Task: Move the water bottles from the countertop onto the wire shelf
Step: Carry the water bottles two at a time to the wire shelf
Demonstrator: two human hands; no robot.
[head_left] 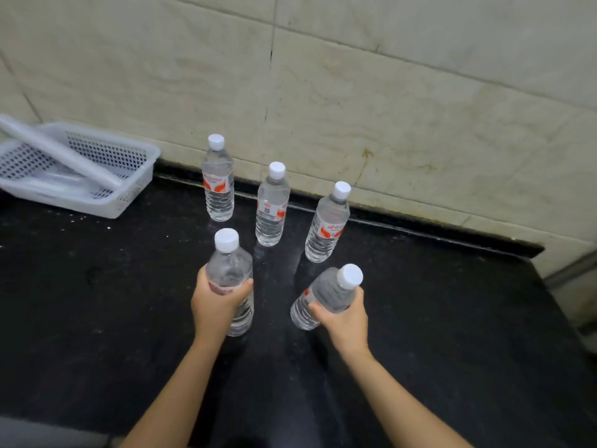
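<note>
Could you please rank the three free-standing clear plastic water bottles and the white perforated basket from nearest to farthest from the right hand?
From the right hand:
1. Right clear plastic water bottle, straight ahead.
2. Middle bottle, ahead-left.
3. Left bottle, by the wall.
4. White perforated basket, far left.

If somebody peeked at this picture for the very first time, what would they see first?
Probably the two hands in the middle, each with a grip on a clear water bottle: the left hand holds one upright, the right hand holds one tilted. Behind them three more bottles stand in a row on the black countertop near the tiled wall. A white basket sits far left.
</note>
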